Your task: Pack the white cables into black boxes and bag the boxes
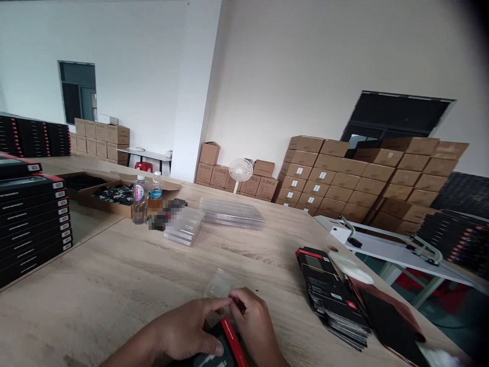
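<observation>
At the bottom edge of the head view both my hands meet over a black package with a red edge (225, 346) lying on the wooden table (114, 285). My left hand (187, 329) rests curled on the package, thumb pressed to it. My right hand (254, 321) pinches the corner of a clear plastic sleeve (219, 283) that juts up from the package. A fanned pile of the same black packages (332, 295) lies just right of my hands.
A tall stack of black packages (32, 219) stands at the left. Clear plastic trays (214, 216), two water bottles (145, 196) and an open carton (110, 193) sit mid-table. Brown cartons (362, 173) line the far wall beside a white fan (240, 171). A white bench (397, 250) stands to the right.
</observation>
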Available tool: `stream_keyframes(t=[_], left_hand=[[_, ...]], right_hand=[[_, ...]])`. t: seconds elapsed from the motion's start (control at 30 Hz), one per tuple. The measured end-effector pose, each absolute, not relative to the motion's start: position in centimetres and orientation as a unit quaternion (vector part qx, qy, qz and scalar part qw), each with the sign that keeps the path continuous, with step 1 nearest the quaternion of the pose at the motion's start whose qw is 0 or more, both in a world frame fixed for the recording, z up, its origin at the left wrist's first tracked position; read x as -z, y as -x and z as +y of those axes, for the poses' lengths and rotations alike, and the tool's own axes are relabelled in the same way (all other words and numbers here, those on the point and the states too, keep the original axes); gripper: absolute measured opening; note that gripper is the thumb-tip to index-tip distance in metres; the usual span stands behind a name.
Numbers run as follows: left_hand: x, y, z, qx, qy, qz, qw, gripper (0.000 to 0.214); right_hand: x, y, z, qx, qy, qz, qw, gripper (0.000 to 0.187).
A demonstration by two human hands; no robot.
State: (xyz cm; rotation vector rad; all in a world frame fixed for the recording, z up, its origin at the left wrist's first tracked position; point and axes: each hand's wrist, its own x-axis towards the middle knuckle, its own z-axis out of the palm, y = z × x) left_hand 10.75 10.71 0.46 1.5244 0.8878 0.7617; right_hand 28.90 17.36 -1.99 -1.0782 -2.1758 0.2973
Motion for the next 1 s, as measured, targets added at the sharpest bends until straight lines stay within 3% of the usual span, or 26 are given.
stream_keyframes(t=[0.3,0.5,0.6,0.83,0.93,1.0], left_hand=[[1.1,-10.3,11.2,-0.341,-0.621,0.501,0.497,0.071],[-0.4,-10.5,11.1,-0.355,-0.565,0.391,0.634,0.082],[-0.3,-10.5,11.3,-0.363,-0.550,0.383,0.647,0.085],[0.2,-10.4,11.3,-0.352,-0.549,0.485,0.582,0.079],[0.1,-10.6,11.3,-0.354,-0.582,0.460,0.569,0.065],[0.1,-10.7,11.2,-0.360,-0.607,0.423,0.569,0.054]], right_hand=[[2.5,-29.9,18.3,-0.133,0.475,-0.751,0.439,0.026],[2.7,-29.5,18.2,-0.092,0.399,-0.818,0.403,0.024],[2.8,-29.3,18.1,-0.122,0.372,-0.837,0.383,0.024],[2.6,-29.8,18.2,-0.179,0.470,-0.729,0.464,0.026],[3.0,-29.6,18.4,-0.186,0.467,-0.737,0.453,0.021],[3.3,-29.4,18.4,-0.174,0.467,-0.753,0.430,0.028]])
